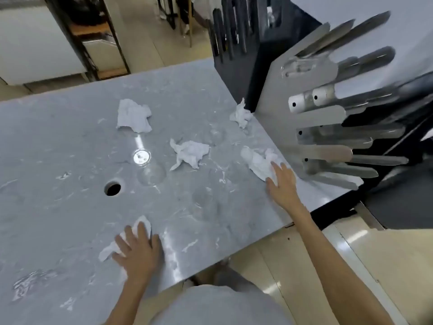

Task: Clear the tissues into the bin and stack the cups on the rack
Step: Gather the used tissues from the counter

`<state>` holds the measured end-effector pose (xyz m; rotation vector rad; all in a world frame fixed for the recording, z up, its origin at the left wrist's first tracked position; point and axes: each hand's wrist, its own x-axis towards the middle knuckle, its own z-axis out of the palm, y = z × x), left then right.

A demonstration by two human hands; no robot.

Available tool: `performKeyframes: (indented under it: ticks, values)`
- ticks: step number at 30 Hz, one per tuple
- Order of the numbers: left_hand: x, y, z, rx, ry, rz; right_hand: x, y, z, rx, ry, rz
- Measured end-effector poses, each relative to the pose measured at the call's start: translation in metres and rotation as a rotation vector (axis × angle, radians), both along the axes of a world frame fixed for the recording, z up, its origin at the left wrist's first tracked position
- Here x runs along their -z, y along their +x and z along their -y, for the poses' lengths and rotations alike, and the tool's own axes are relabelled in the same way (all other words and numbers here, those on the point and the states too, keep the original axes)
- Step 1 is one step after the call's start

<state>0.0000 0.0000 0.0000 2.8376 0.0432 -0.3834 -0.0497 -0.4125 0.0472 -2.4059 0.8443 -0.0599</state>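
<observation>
Both hands are down on the grey marble-look table [70, 141], each laid flat over a crumpled tissue with the fingers spread; neither has closed into a grasp yet. The left hand [138, 249] presses on the near tissue [110, 248], which pokes out past the fingertips toward the left and far side. The right hand [282, 181] reaches further out, its fingertips resting on the near end of a long tissue [256, 160] beside the rack [276, 95]; that tissue's long axis runs away from the hand, up and to the left. Three more tissues lie beyond: a middle one [189, 153], nearer the right hand I'd say, a flat one [133, 117] at the far left, and a small one [241, 113] tucked against the rack's foot. Clear cups are hard to pick out; one lies on its side [143, 160] beyond the left hand, with fainter ones nearby. A round hole [113, 188] in the tabletop sits between the left hand and that cup, likely the bin opening, and closer to the left hand.
</observation>
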Motion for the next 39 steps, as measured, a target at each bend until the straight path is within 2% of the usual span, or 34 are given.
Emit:
performKeyframes:
  ticks: [3, 5, 6, 8, 9, 10, 12, 14, 16, 19, 21, 24, 26, 28, 30, 31, 33, 36, 39]
  values:
    - [0.012, -0.021, 0.007, 0.021, -0.025, -0.027, 0.022, 0.021, 0.011, -0.104, -0.100, -0.162]
    - [0.018, -0.026, 0.007, -0.009, -0.031, 0.050, 0.046, 0.025, 0.008, -0.109, -0.108, -0.161]
    - [0.022, -0.024, 0.006, -0.043, -0.036, 0.083, 0.055, 0.021, 0.005, -0.095, -0.157, -0.133]
    - [0.024, -0.024, 0.010, -0.175, 0.006, 0.277, 0.072, 0.016, 0.004, -0.074, -0.267, -0.033]
    - [0.023, -0.026, 0.015, -0.191, -0.021, 0.288, 0.077, 0.016, 0.003, -0.054, -0.285, 0.025]
    - [0.015, -0.027, 0.024, -0.211, -0.063, 0.261, 0.081, 0.016, 0.004, -0.016, -0.271, 0.078]
    - [-0.002, -0.023, 0.036, -0.192, -0.107, 0.329, 0.082, 0.019, 0.011, 0.091, -0.191, 0.162]
    - [-0.037, -0.002, 0.053, -0.228, -0.310, 0.406, 0.069, 0.032, 0.028, 0.167, -0.132, 0.194]
    - [-0.088, 0.024, 0.077, -0.273, -0.587, 0.367, 0.042, 0.057, 0.048, 0.219, -0.039, 0.221]
    - [-0.148, 0.075, 0.119, -0.091, -0.730, 0.480, -0.009, 0.110, 0.080, 0.242, 0.063, 0.399]
    - [-0.162, 0.114, 0.149, -0.004, -0.795, 0.448, -0.034, 0.151, 0.092, 0.105, 0.057, 0.470]
    - [-0.140, 0.172, 0.190, 0.158, -0.662, 0.251, -0.041, 0.214, 0.099, -0.142, 0.040, 0.378]
    - [-0.105, 0.200, 0.212, 0.264, -0.435, 0.101, -0.025, 0.248, 0.101, -0.308, 0.048, 0.250]
    - [-0.064, 0.208, 0.228, 0.277, -0.165, -0.066, 0.006, 0.264, 0.103, -0.445, -0.035, 0.114]
    - [-0.028, 0.201, 0.231, 0.269, 0.040, -0.178, 0.039, 0.262, 0.099, -0.451, -0.129, 0.073]
    - [-0.015, 0.196, 0.230, 0.268, 0.092, -0.171, 0.052, 0.258, 0.098, -0.411, -0.169, 0.107]
    - [-0.002, 0.185, 0.223, 0.296, 0.096, -0.096, 0.072, 0.254, 0.096, -0.358, -0.235, 0.188]
    - [-0.001, 0.179, 0.215, 0.338, 0.020, 0.085, 0.080, 0.259, 0.096, -0.313, -0.288, 0.210]
    - [-0.011, 0.189, 0.215, 0.206, -0.193, 0.106, 0.086, 0.257, 0.095, -0.287, -0.358, 0.172]
